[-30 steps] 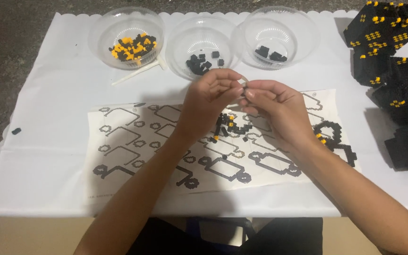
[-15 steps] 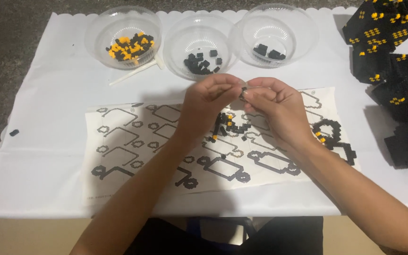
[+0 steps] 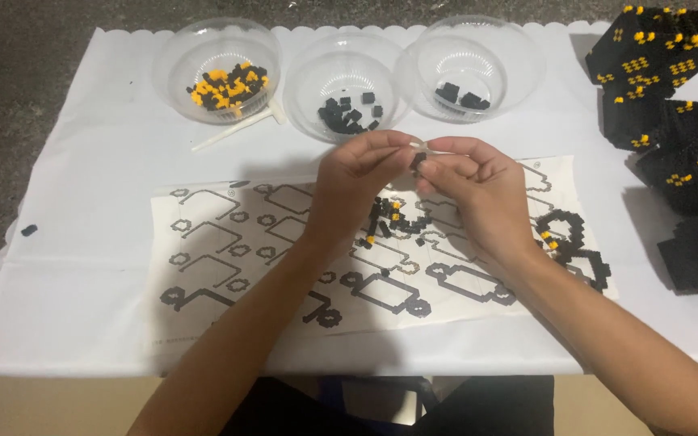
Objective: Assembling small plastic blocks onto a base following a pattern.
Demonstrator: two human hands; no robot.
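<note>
Both hands (image 3: 418, 173) pinching a small black piece (image 3: 418, 159), printed pattern sheet (image 3: 228, 266) below, three clear bowls (image 3: 347, 81) behind

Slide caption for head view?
Both hands pinch a small black block above a printed pattern sheet, three plastic bowls behind.

A white scalloped cloth (image 3: 82, 323) covers the table on dark floor (image 3: 10, 64).

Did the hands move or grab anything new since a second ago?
Hardly. The left hand and right hand still pinch the same small black piece together above the printed sheet. The three bowls and black blocks stayed put.
</note>
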